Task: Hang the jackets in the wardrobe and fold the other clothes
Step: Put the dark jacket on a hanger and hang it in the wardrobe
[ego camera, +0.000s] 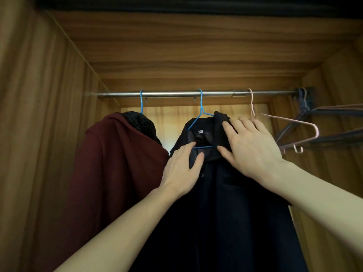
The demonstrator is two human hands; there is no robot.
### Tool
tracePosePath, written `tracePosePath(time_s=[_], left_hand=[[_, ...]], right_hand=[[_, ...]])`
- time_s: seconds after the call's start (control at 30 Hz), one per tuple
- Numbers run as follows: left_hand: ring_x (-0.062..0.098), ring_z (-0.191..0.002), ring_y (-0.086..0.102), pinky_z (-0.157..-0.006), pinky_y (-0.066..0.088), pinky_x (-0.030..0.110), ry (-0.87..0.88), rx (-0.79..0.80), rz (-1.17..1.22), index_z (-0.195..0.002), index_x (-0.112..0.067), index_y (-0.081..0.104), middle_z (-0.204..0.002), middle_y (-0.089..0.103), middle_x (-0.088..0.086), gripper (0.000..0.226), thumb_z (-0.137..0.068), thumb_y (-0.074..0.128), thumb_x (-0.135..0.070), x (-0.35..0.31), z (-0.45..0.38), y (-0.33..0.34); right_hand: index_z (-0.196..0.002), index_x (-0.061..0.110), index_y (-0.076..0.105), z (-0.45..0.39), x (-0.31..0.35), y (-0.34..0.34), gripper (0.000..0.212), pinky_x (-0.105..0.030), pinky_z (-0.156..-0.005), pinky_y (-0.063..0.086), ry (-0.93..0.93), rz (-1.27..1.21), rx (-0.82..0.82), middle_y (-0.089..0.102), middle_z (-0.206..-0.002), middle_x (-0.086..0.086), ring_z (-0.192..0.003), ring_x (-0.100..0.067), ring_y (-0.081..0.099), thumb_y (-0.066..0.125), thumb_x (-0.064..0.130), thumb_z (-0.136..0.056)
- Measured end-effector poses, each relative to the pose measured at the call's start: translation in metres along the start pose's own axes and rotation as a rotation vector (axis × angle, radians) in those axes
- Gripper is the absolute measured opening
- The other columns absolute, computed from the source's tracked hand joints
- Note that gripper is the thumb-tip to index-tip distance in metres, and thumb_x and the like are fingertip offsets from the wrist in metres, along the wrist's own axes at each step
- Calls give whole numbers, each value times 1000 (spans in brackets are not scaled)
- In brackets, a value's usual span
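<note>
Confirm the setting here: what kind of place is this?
Inside a wooden wardrobe, likely in a home: a metal rail carries a maroon jacket, a dark jacket on a blue hanger, and an empty pink hanger.

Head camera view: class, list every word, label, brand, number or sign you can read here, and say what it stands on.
No text can be read in this view.
White neck label inside the collar of the dark navy jacket: too small and blurred to read.
Maroon jacket, blue hangers, pink hanger, rail: no markings visible.
</note>
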State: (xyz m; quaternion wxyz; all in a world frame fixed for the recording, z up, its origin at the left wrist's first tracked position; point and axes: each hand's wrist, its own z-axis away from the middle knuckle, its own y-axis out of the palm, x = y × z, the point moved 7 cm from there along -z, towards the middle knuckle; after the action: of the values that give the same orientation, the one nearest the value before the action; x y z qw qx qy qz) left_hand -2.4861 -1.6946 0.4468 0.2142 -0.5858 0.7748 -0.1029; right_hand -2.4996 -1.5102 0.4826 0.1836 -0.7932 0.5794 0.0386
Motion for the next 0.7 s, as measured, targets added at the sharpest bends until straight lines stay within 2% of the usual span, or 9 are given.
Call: tracePosePath(time_s=[0.07,0.2,0.37,0.47,0.7], left_hand=[[12,-139,43,-114,31,29,30,-51,-135,-152,-30,42,-151,50,-10,51,-106,41,-52,-13,19,-12],[20,-137,48,-116,35,36,78,-80,-317,-151,-20,43,-148,54,-2,57,-105,41,-53,-26,68,-25],[20,-153,32,-125,28,40,45,-21,-390,-159,-17,37,-162,41,2,66,-106,33,-56,-47,159,-25],[21,-153,33,-124,30,42,62,0,-400,-158,-15,39,-162,42,4,65,-106,37,-53,-68,212,-25],[19,-153,32,-124,30,44,-19,98,-403,-157,-14,40,-159,45,1,60,-106,44,-46,-101,338,-40]], right_hand=[[-147,4,52,24,-2,-12,69,-51,-118,35,-8,-81,-49,57,-146,-17,-141,-37,49,53,53,-98],[-156,10,44,94,-6,-34,66,-48,-126,25,-2,-197,-87,47,-159,-11,-153,-28,34,41,53,-106],[-159,12,38,188,-14,-41,65,-45,-128,22,74,-389,-33,41,-163,-9,-156,-23,29,43,52,-108],[-159,12,38,235,-17,-47,65,-46,-128,24,111,-481,13,40,-163,-9,-156,-23,29,48,50,-107],[-157,11,41,336,-11,-81,68,-43,-128,18,175,-613,103,43,-161,-7,-155,-23,30,49,51,-103]])
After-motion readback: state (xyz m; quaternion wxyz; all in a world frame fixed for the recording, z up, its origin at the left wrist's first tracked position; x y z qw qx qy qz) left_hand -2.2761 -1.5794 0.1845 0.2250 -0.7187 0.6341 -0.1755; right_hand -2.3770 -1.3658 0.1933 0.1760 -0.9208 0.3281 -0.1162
